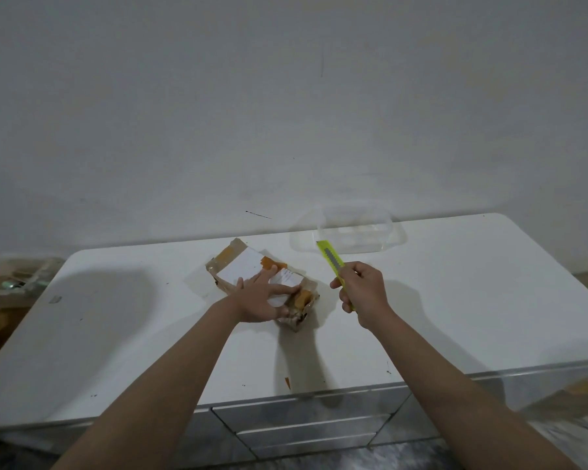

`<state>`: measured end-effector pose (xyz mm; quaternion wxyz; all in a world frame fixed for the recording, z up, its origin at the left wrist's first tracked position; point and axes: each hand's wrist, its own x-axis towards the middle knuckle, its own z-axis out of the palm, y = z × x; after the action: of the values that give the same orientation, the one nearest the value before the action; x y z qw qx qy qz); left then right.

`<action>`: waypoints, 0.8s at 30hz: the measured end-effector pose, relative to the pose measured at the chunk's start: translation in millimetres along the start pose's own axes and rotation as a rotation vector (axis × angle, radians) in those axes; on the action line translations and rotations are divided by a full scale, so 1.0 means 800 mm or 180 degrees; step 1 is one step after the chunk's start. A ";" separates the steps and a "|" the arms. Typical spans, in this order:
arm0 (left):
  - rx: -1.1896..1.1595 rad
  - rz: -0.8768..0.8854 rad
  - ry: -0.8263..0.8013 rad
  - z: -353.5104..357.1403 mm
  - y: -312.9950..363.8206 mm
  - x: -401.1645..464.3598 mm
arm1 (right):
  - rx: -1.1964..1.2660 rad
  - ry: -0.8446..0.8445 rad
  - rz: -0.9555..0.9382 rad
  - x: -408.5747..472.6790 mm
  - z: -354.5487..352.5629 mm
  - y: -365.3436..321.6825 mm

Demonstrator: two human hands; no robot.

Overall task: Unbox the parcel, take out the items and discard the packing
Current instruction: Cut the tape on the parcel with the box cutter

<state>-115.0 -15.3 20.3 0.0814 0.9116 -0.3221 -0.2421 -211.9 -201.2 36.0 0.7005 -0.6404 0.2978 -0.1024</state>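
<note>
A small brown parcel [241, 266], wrapped in clear tape with orange patches and white labels, lies on the white table [116, 317] near the middle. My left hand [262, 300] rests flat on its near end, fingers spread over a label. To the right of the parcel, my right hand [362, 293] grips a yellow-green utility knife [330, 261]. The knife is held above the table, its tip pointing up and away from me, apart from the parcel.
A clear plastic container [357, 232] stands at the back of the table by the wall. A small orange scrap [287, 382] lies near the front edge. Drawers [306, 425] sit under the tabletop. Clutter [17, 283] sits on the floor to the left.
</note>
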 end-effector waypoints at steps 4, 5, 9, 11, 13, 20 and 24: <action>-0.0167 -0.0014 -0.0021 0.000 0.000 0.003 | 0.0039 -0.0109 0.0060 0.000 0.002 0.003; -0.0194 -0.0043 -0.0006 -0.001 0.000 0.003 | 0.0059 -0.0155 0.0073 0.000 0.002 0.003; -0.0604 -0.0359 0.0603 0.008 0.017 0.010 | 0.0154 -0.0269 0.0099 0.002 0.002 0.005; -0.0641 -0.0559 0.1158 0.022 0.034 0.021 | 0.0201 -0.0233 0.0103 0.005 0.001 0.005; -0.0434 -0.0713 0.1536 0.038 0.048 0.032 | 0.0188 -0.0184 0.0124 0.008 -0.001 0.004; -0.0523 -0.0455 0.1689 0.044 0.034 0.039 | 0.0074 -0.0162 0.0089 0.010 -0.009 0.001; -0.0460 -0.0288 0.1053 0.027 0.011 0.017 | 0.0020 -0.0197 0.0147 0.010 -0.003 0.007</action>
<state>-121.2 -30.8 -0.8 0.1875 0.9443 -0.2448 -0.1149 -208.0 -206.3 28.1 0.7136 -0.6340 0.2904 -0.0673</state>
